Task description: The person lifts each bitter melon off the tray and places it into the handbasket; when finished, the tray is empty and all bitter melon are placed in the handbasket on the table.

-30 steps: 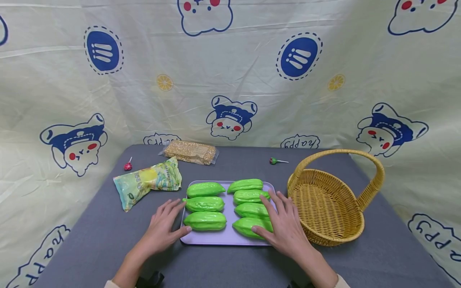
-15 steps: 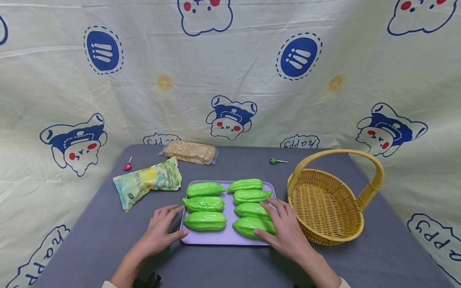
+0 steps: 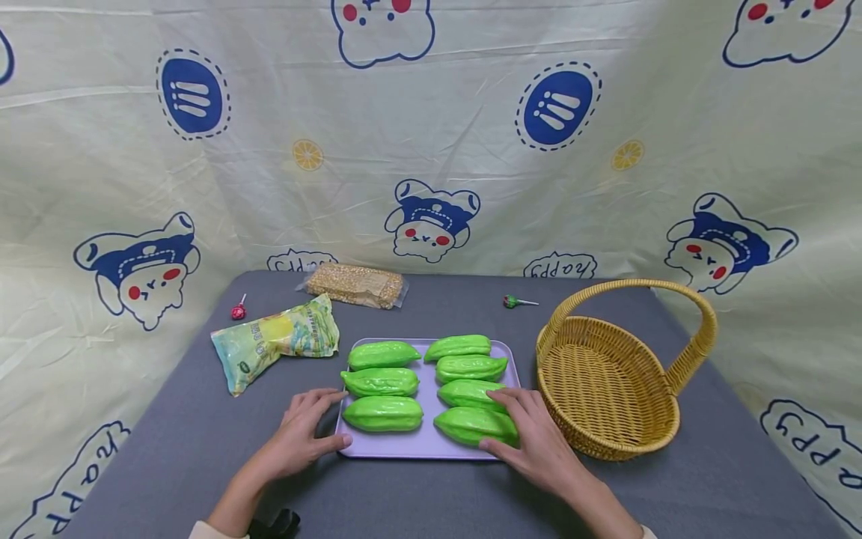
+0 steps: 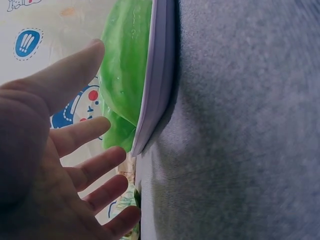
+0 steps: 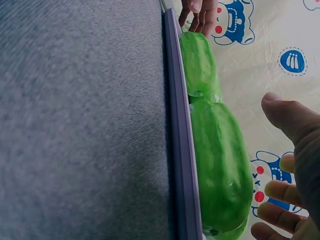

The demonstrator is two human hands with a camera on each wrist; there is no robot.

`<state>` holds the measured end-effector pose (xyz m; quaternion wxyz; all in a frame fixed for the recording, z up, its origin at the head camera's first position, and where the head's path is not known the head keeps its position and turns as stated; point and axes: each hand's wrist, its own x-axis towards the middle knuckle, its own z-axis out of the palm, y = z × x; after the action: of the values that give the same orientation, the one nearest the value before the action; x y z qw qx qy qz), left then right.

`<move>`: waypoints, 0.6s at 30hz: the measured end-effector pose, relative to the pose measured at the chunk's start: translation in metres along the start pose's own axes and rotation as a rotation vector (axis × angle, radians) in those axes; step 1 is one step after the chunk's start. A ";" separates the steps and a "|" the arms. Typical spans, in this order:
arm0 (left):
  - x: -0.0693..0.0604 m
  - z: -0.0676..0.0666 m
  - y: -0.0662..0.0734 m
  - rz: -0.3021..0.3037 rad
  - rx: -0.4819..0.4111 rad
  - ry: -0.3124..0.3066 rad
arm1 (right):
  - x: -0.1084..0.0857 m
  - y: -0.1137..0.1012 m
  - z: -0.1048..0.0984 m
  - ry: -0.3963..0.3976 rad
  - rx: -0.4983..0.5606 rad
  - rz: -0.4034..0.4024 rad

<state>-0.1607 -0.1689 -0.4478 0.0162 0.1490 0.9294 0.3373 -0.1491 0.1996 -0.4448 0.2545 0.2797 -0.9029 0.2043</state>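
Observation:
Several green ridged fruits (image 3: 383, 414) lie in two columns on a lilac tray (image 3: 431, 448), three at left and several at right. My left hand (image 3: 296, 438) is at the tray's left edge, fingers spread; in the left wrist view that hand (image 4: 75, 155) is beside a green fruit (image 4: 125, 60) without gripping it. My right hand (image 3: 539, 442) hovers over the tray's right edge, by the nearest right fruit (image 3: 475, 425). In the right wrist view its fingers (image 5: 280, 192) are apart and hold nothing. The tray's right edge is partly hidden by this hand.
A wicker basket (image 3: 609, 382) with a tall handle stands right of the tray. A green-yellow packet (image 3: 279, 337) lies at left, a bag of grains (image 3: 355, 284) behind. A red lollipop (image 3: 239, 311) and a green one (image 3: 512, 301) lie farther back. A patterned cloth (image 3: 431, 112) hangs behind.
Both hands have shifted slightly toward the near side of the table. The right fingers have drawn back from the upper fruits in the right column. Tray, fruits and basket look unmoved.

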 end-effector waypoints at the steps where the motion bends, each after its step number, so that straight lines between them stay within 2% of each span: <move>1: 0.000 0.000 0.000 0.005 0.000 -0.001 | -0.001 0.000 0.000 -0.005 0.001 0.004; 12: 0.004 0.001 -0.004 -0.015 -0.018 -0.042 | -0.005 0.003 0.001 -0.084 0.029 0.077; 18: 0.006 0.002 -0.008 -0.027 -0.020 -0.054 | -0.007 0.005 0.004 -0.094 0.023 0.083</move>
<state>-0.1685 -0.1714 -0.4539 0.0476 0.1453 0.9272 0.3420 -0.1484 0.2049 -0.4531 0.1998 0.2545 -0.9223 0.2116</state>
